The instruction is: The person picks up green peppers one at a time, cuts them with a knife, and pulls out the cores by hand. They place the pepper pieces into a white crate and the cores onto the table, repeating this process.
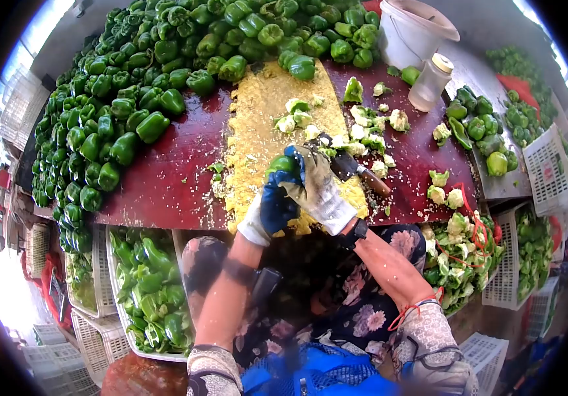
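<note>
Above the near end of a yellow, seed-strewn board, my two gloved hands meet at a green bell pepper. My left hand, in a blue and white glove, is closed round it from below. My right hand, in a whitish glove with blue patches, closes against the pepper's right side; its fingertips are partly hidden. Just right of that hand lies a knife with a broad dark blade and a wooden handle. Cut-out pepper cores lie farther up the board.
Whole green peppers are heaped at the back and left of the red table. At the back right stand a white bucket and a clear bottle. Below the table edge are a crate of opened peppers and a container of cores.
</note>
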Tool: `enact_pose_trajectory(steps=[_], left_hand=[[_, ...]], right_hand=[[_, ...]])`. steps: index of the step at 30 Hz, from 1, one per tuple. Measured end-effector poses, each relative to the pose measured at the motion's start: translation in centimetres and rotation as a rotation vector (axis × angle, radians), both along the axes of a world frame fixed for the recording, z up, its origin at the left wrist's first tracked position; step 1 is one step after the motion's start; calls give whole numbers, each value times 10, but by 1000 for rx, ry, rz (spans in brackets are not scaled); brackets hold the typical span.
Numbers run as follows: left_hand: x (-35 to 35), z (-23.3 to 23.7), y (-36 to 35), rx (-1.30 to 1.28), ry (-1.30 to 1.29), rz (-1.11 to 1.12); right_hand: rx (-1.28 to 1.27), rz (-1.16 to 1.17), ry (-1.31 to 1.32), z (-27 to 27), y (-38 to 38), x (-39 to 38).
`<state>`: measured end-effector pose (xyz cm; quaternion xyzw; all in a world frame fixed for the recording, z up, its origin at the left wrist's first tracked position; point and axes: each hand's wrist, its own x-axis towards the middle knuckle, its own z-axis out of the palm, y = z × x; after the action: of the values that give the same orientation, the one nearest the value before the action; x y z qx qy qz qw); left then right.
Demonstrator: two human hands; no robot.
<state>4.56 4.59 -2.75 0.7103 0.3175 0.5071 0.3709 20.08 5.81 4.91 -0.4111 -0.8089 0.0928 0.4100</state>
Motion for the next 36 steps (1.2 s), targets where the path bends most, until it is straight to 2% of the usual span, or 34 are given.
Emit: enact_pose_trajectory(steps=[1, 2, 4, 5, 6, 8, 9, 12, 13, 14, 15, 16, 18, 20, 22, 23, 26, 28, 30, 31, 32, 34, 36], left_hand=[[-9, 27, -14, -626, -12, 34], [-4, 23, -13, -631, -15, 34], [14, 20, -7, -323, -384, -73], [19, 26, -2, 161, 7, 149], [20, 22, 2, 154, 6, 147], [20, -1, 9, -777, -740, -104], [18, -16, 10, -783, -742, -104], [10, -52, 14, -428, -1093, -662], [9, -33, 10, -428, -1093, -662], [9, 6, 2, -728, -1045, -327], [10, 34, -4, -1007, -966, 19], [10, 43, -6, -1006, -968, 20], [12, 52, -9, -817, -737, 68], [16, 50, -7, -784, -813, 36], [25, 63, -10, -774, -856, 130], [23, 54, -10, -780, -857, 127], [10, 26, -9, -817, -786, 63], [10, 28, -13, -802, -834, 84], [9, 31, -20, -879, -729, 144], [9, 32, -21, -872, -718, 154], [10, 32, -22, -865, -709, 163], [14, 45, -25, -848, -760, 199], [11, 60, -32, -722, -632, 91]], right_hand=[[15, -7, 7, 0, -1, -1], [10, -6, 4, -1, 1, -2], [93, -46, 88, -3, 4, -5], [82, -118, 46, -5, 3, -8], [76, -120, 44, -7, 3, -11], [44, -70, 310, -15, 3, -16], [66, -56, 323, -7, 1, -15], [61, -156, 309, -16, 0, -18], [20, -114, 344, -16, 1, -17], [19, -114, 344, -14, 1, -13], [-83, -36, 194, -10, 1, -6], [-184, 44, 42, -9, 1, -2], [-241, 93, 57, -15, 7, 0], [-296, 138, 74, -23, 8, 0], [-459, 188, 420, -22, 4, -4], [-485, 150, 477, -54, 16, -10], [-534, 96, 415, -52, 16, -8], [-558, 30, 448, -44, 19, -7], [-615, -94, 522, -33, 21, -9], [-586, -70, 634, -28, 15, -12], [-583, -73, 637, -22, 16, -14], [-761, -231, 562, -18, 22, -12], [-916, -171, 851, -26, 38, 1]])
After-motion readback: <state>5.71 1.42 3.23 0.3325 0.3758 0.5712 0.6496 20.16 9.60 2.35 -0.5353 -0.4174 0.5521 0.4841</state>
